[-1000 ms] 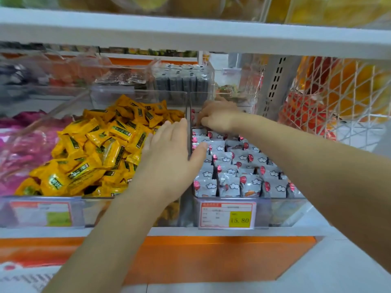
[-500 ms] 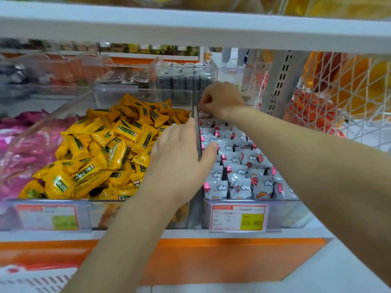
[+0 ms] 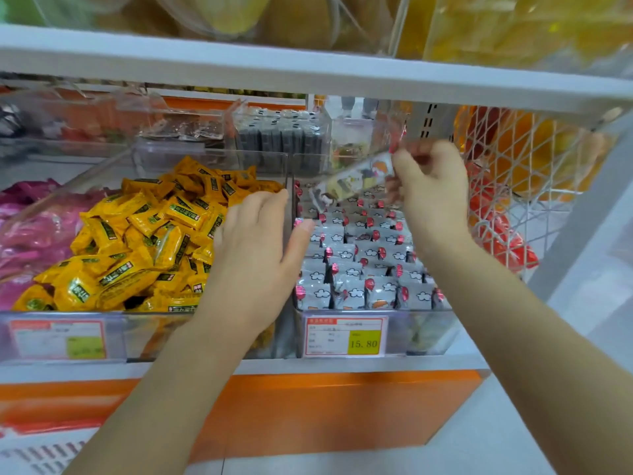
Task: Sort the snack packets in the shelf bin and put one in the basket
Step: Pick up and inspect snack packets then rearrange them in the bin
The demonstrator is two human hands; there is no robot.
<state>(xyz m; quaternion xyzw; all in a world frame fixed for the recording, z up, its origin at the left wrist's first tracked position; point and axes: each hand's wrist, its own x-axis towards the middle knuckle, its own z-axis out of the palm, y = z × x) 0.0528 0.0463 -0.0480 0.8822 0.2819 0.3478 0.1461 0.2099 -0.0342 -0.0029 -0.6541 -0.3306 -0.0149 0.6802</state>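
A clear shelf bin [image 3: 424, 325] holds several rows of upright grey snack packets [image 3: 373, 258] with red and white marks. My right hand [image 3: 430, 190] pinches one grey snack packet [image 3: 352, 181] by its end and holds it tilted in the air above the back of the bin. My left hand [image 3: 255, 248] rests flat with straight fingers against the clear divider wall [image 3: 290, 186] on the bin's left side, thumb on the packet side. A white slotted edge at the bottom left [image 3: 37, 455] may be the basket.
To the left, a clear bin holds a heap of yellow packets [image 3: 137, 241], and pink packets [image 3: 27, 231] lie further left. A white shelf board [image 3: 308, 73] runs overhead. White netting with orange and red bags [image 3: 507, 186] hangs on the right. A price tag [image 3: 346, 336] reads 15.80.
My right hand has come up from the back of the bin with one grey packet pinched in it and moved to the right. My left hand stays on the divider.
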